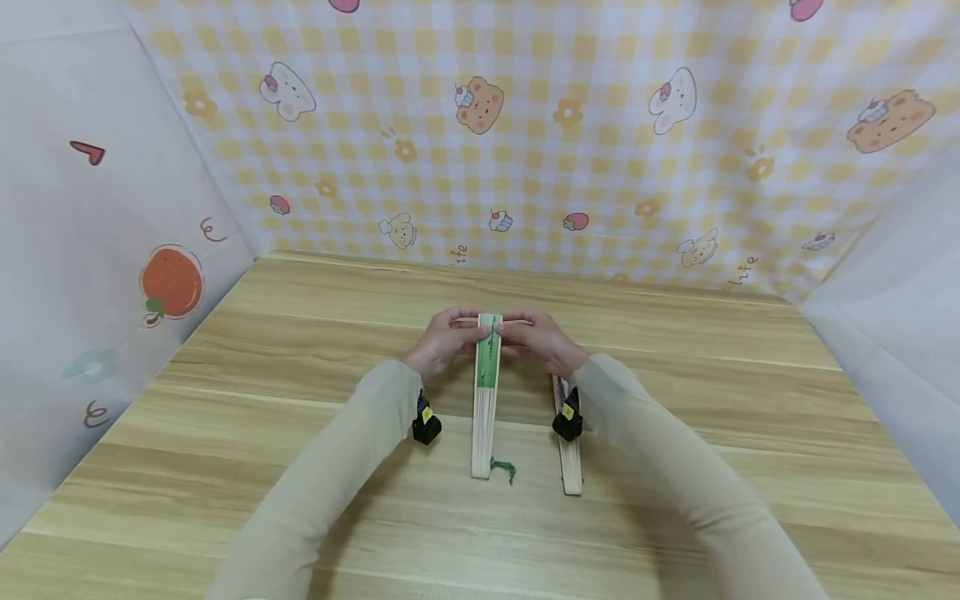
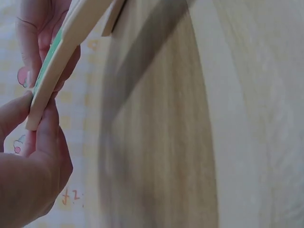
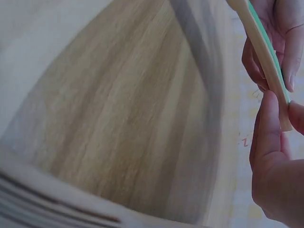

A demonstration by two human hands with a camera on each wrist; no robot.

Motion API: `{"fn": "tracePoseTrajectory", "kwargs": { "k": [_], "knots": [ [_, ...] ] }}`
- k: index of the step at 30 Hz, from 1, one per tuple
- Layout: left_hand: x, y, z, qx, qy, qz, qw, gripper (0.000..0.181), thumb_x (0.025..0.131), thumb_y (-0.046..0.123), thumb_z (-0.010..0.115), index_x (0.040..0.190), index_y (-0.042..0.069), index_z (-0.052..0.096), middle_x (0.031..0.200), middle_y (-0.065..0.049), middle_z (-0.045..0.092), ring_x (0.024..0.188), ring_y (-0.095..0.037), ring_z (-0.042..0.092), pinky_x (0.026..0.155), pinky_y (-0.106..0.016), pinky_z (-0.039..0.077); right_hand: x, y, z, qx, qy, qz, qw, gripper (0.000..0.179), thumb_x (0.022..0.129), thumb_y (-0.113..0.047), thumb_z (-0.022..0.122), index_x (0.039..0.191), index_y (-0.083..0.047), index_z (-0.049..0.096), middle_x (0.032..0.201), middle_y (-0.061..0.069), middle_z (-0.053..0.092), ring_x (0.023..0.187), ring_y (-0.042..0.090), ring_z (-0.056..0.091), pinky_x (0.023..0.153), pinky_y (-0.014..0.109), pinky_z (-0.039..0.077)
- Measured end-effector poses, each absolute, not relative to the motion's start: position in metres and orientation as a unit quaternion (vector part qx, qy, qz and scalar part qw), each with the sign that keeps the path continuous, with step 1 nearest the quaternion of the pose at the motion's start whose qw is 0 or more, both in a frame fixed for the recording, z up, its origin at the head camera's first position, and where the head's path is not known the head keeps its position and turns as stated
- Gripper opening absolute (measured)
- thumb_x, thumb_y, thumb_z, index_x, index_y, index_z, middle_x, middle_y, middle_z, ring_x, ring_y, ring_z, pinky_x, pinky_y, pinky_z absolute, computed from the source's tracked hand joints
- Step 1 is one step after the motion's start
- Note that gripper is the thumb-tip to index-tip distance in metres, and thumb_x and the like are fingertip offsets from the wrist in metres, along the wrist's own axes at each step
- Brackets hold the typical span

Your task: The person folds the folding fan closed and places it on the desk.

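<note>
A folded hand fan [image 1: 486,392] with a green cloth part and pale wooden ribs stands between my hands in the head view, its far end raised off the table. My left hand [image 1: 448,340] pinches the green end from the left, thumb on top and fingers beneath. From the right, my right hand [image 1: 538,340] pinches the same end in a like way. Both wrist views show the fan's edge [image 2: 50,80] held between thumbs and fingertips. A dark green tassel [image 1: 505,467] hangs by the fan's near end.
A second folded fan [image 1: 570,458] lies on the wooden table [image 1: 300,467] to the right, partly hidden under my right wrist. A yellow checked cloth [image 1: 525,167] with cartoon prints hangs behind the table, and white sheets [image 1: 67,250] stand at the sides.
</note>
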State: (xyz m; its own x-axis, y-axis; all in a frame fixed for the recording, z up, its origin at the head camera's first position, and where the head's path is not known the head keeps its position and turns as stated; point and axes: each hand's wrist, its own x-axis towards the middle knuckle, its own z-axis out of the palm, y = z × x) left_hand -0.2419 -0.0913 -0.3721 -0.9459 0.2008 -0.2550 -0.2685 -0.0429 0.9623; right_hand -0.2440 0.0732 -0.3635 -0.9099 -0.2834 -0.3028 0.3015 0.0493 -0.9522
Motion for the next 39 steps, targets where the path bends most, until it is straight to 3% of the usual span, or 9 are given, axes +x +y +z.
{"fn": "tracePoseTrajectory", "kwargs": {
  "k": [9,16,39],
  "knots": [
    [-0.246,-0.092,-0.38,-0.025,0.699,0.692,0.179,0.044,0.081,-0.005,0.058,0.123,0.002,0.045,0.116,-0.017,0.051,0.098,-0.024,0.054,0.084,-0.034,0.048,-0.248,0.071,-0.371,0.021,0.712,-0.67,0.209,0.035,0.085,0.004,0.053,0.119,0.003,0.044,0.108,0.02,0.056,0.077,0.015,0.06,0.083,0.031,0.049],
    [-0.248,-0.094,-0.382,-0.019,0.708,0.68,0.188,0.046,0.082,-0.007,0.056,0.125,0.002,0.045,0.117,-0.018,0.052,0.101,-0.024,0.053,0.084,-0.033,0.047,-0.252,0.068,-0.373,0.018,0.728,-0.651,0.214,0.038,0.085,0.008,0.05,0.122,0.004,0.041,0.117,0.025,0.051,0.095,0.023,0.057,0.083,0.032,0.048],
    [-0.248,-0.097,-0.386,0.007,0.744,0.638,0.2,0.052,0.081,-0.011,0.053,0.13,-0.002,0.038,0.125,-0.019,0.045,0.109,-0.027,0.048,0.088,-0.031,0.045,-0.253,0.061,-0.375,0.046,0.734,-0.638,0.229,0.042,0.088,0.006,0.048,0.128,0.005,0.037,0.122,0.021,0.045,0.108,0.028,0.049,0.086,0.031,0.047]
  ]
}}
